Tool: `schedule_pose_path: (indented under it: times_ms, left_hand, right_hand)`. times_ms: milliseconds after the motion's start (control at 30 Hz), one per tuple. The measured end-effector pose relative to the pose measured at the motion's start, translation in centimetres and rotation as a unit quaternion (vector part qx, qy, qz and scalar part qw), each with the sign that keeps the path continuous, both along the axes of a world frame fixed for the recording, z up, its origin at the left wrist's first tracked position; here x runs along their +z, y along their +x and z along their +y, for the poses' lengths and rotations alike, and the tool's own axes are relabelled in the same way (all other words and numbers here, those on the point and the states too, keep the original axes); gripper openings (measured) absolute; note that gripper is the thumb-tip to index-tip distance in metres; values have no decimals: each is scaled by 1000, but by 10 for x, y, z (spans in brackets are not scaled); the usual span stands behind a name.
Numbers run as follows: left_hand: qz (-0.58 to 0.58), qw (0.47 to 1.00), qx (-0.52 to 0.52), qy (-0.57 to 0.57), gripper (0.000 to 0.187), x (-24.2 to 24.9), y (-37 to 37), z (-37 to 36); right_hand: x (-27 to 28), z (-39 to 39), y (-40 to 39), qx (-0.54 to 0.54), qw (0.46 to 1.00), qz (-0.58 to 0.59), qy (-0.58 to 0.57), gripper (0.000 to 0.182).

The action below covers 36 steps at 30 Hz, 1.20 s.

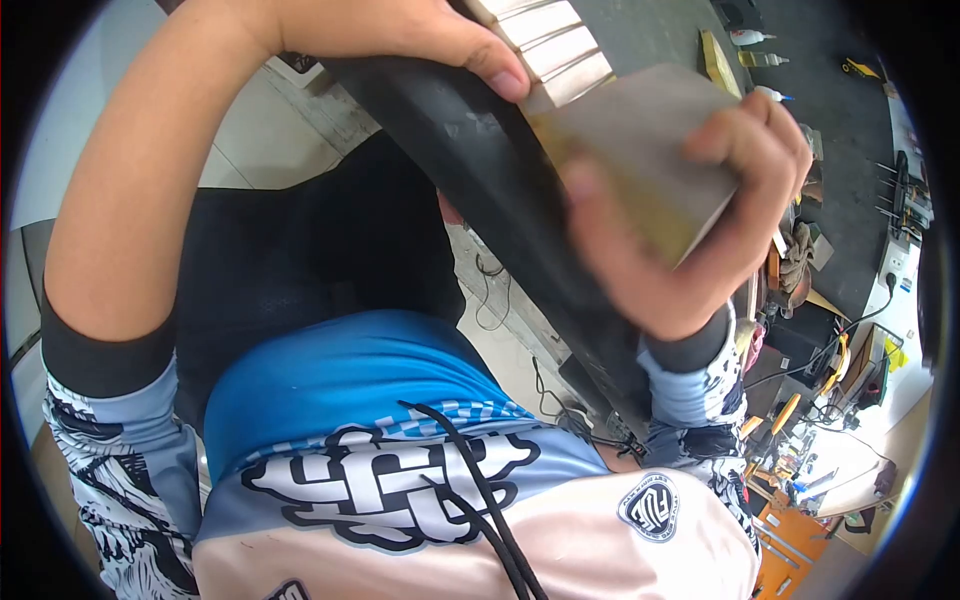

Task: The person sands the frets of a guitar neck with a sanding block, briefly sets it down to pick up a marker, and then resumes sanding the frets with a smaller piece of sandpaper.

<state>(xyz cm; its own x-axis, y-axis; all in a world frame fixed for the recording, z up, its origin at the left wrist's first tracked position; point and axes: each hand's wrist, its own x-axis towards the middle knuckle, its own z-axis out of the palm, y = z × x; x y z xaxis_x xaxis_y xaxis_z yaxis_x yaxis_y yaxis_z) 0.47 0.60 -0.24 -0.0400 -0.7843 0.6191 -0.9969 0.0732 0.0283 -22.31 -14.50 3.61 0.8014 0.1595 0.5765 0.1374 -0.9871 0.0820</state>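
Grey slab (pixel 645 125) is clasped by our right hand (pixel 725 260), fingers curled round it probably for control, beside the metal blocks (pixel 553 45) that our left hand (pixel 400 28) seemingly steadies (its grip we cannot tell).

So I'm counting one left hand (pixel 400 30), one right hand (pixel 742 242), one big flat block (pixel 650 130), at least four smaller blocks (pixel 560 53) (row's cropped, can't tell beyond that), three little bottles (pixel 762 59), two black drawstrings (pixel 490 505) and one dark surface (pixel 840 150).
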Motion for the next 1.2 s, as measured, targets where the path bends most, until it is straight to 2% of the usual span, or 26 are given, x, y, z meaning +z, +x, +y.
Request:
schedule_pose_path:
  times_ms: [67,100,200,233,333,400,467,567,667,800,1000,1033,1133,1200]
  left_hand:
    - [-81,996,25,-28,72,-11,8,-7]
    - [-54,998,16,-16,73,-8,4,-5]
    - [20,1000,8,16,73,2,-7,4]
    - [40,999,9,28,73,4,-7,3]
    - [45,998,15,42,74,6,-7,0]
    - [16,998,35,41,74,2,-4,2]
    - [-21,997,64,46,75,-7,0,-1]
    - [-33,996,61,51,76,-5,2,-2]
    - [8,997,40,62,77,-2,2,-3]
    - [-17,994,76,80,78,-3,-2,1]
    - [-16,996,55,74,77,0,2,3]
    - [-14,995,62,82,76,5,0,4]
    - [17,999,21,34,76,9,-6,2]
    - [-2,995,51,82,76,11,-3,4]
  right_hand:
    - [7,12,-5,26,999,39,18,61]
    - [5,0,0,52,998,20,13,62]
    - [-6,-16,6,-11,999,-36,-33,65]
    - [3,-7,-2,61,998,20,13,60]
    - [-2,-13,6,4,999,-26,33,57]
    - [-7,-51,7,-145,987,-62,-25,55]
    - [-9,-75,7,-134,959,-43,246,50]
    - [-11,-75,9,-70,976,-65,195,51]
    - [-9,-77,7,-69,965,-54,247,64]
    - [-4,-79,6,-63,948,-46,310,80]
    - [-13,-75,16,28,890,-16,456,79]
    - [-19,-71,18,40,886,-31,460,78]
    - [-15,-72,13,41,959,6,281,82]
    - [-17,-59,13,26,973,-5,230,80]
